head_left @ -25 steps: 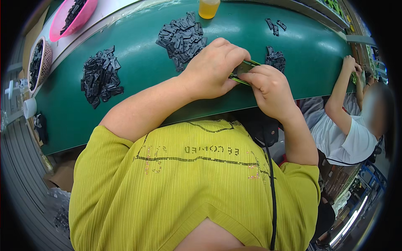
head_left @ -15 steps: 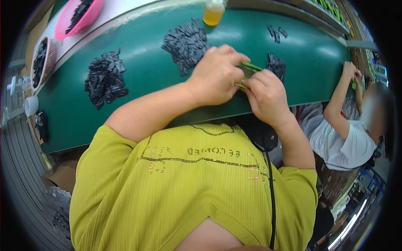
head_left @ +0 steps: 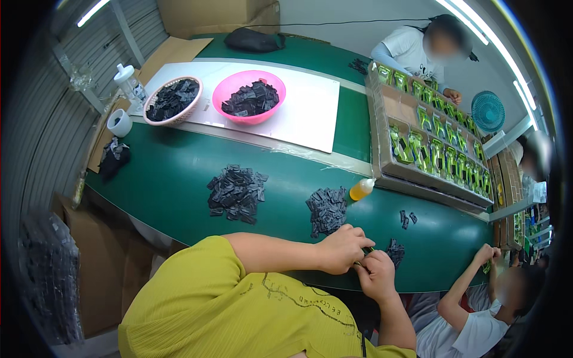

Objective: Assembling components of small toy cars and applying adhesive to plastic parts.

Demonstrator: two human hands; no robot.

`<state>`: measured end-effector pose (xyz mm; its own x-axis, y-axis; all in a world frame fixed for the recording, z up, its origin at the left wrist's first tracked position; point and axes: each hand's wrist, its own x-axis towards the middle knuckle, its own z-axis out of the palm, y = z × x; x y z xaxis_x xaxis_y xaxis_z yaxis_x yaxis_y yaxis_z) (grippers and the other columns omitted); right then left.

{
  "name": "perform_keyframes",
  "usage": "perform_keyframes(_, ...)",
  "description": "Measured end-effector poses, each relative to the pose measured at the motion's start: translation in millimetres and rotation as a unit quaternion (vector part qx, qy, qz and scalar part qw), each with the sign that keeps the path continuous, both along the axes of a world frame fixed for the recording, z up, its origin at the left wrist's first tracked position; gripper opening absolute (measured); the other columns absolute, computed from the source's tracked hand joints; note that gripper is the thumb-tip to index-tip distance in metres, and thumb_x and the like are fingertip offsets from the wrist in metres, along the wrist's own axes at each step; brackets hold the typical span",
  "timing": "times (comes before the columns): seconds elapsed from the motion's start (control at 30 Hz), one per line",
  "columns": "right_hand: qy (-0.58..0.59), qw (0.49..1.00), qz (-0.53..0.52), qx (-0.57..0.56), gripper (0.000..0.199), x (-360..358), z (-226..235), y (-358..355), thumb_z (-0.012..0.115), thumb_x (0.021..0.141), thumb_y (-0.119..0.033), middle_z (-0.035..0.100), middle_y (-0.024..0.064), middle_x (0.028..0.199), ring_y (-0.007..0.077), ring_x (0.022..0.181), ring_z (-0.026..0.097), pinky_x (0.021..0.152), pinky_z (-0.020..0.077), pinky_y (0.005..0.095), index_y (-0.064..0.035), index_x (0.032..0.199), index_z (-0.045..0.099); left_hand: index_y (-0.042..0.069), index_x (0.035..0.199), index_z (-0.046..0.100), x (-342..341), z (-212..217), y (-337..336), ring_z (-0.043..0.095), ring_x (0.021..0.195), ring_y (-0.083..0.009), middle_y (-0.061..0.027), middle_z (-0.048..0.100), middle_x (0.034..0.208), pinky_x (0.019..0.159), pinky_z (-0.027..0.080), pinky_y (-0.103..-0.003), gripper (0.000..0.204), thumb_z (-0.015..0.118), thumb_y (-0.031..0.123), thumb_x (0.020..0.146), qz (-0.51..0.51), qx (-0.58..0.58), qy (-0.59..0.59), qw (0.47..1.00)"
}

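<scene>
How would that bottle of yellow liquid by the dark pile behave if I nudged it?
The bottle probably feels weighted toward its base, since the yellow liquid sits below a paler top. On the shiny green table, it might slide under a gentle push. If knocked over, its rounded sides could let it roll.

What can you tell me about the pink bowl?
The bowl is bright pink, round and open-topped, with smooth, slightly shiny walls that look like plastic. It seems to stand upright, mouth up, on the white board, right of the pale basket and apart from it. A heap of flat black pieces lies inside against its walls, leaving some inner wall bare. Its underside is hidden.
</scene>
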<state>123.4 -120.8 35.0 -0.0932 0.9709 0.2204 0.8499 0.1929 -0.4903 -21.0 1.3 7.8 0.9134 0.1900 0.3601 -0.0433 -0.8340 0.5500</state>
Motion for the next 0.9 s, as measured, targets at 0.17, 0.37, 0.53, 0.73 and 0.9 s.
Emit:
perform_keyframes(0.17, -0.032, 0.997, -0.041, 0.062, 0.013, -4.8, -4.1, -3.2, 0.068, 0.069, -0.004, 0.058, 0.0111, 0.082, 0.0311, 0.075, 0.056, 0.065, 0.0449, 0.0394, -0.0031, 0.08, 0.061, 0.007, 0.073, 0.07, 3.7, -2.3, 1.4, 0.051, 0.109, -0.0273, -0.0081, 0.057, 0.125, 0.09, 0.039, -0.043, 0.011, 0.073, 0.013, 0.064, 0.01, -0.012, -0.025, 1.0)
perform_keyframes(0.37, -0.029, 0.997, -0.048, 0.051, 0.015, -1.4, -2.8, -5.4, 0.066, 0.069, -0.001, 0.059, 0.0116, 0.084, 0.0324, 0.077, 0.056, 0.069, 0.0455, 0.0403, -0.0024, 0.084, 0.06, 0.009, 0.075, 0.07, 3.2, -6.6, 0.1, 0.052, 0.108, -0.0275, -0.0081, 0.057, 0.125, 0.09, 0.039, -0.043, 0.011, 0.074, 0.013, 0.066, 0.022, -0.034, -0.029, 0.999)
perform_keyframes(0.53, -0.034, 0.999, -0.024, 0.029, 0.018, 5.2, 0.9, -10.5, 0.066, 0.068, 0.002, 0.06, 0.0109, 0.088, 0.0316, 0.083, 0.057, 0.074, 0.0462, 0.0398, -0.0028, 0.085, 0.06, 0.009, 0.079, 0.071, 2.9, 0.1, 2.3, 0.048, 0.114, -0.0279, -0.0077, 0.056, 0.125, 0.093, 0.037, -0.044, 0.014, 0.074, 0.013, 0.065, 0.009, -0.065, -0.007, 0.998)
perform_keyframes(0.73, 0.03, 0.999, -0.025, -0.006, 0.017, 17.1, 8.2, -14.0, 0.066, 0.07, 0.001, 0.059, 0.0125, 0.086, 0.0331, 0.083, 0.057, 0.073, 0.0459, 0.0393, -0.0024, 0.085, 0.059, 0.007, 0.081, 0.071, 5.1, 10.5, 10.0, 0.042, 0.122, -0.0281, -0.0083, 0.054, 0.128, 0.097, 0.035, -0.044, 0.02, 0.076, 0.018, 0.066, -0.055, -0.109, 0.027, 0.992)
perform_keyframes(0.9, 0.172, 0.979, -0.068, -0.089, 0.016, 22.2, 19.2, -18.8, 0.068, 0.073, -0.002, 0.056, 0.0093, 0.08, 0.0213, 0.07, 0.056, 0.063, 0.0443, 0.0296, -0.0015, 0.086, 0.059, 0.006, 0.082, 0.064, 3.8, 12.4, 16.0, 0.061, 0.091, -0.0277, -0.008, 0.066, 0.096, 0.081, 0.044, -0.038, 0.027, 0.079, 0.025, 0.069, -0.07, -0.193, -0.043, 0.978)
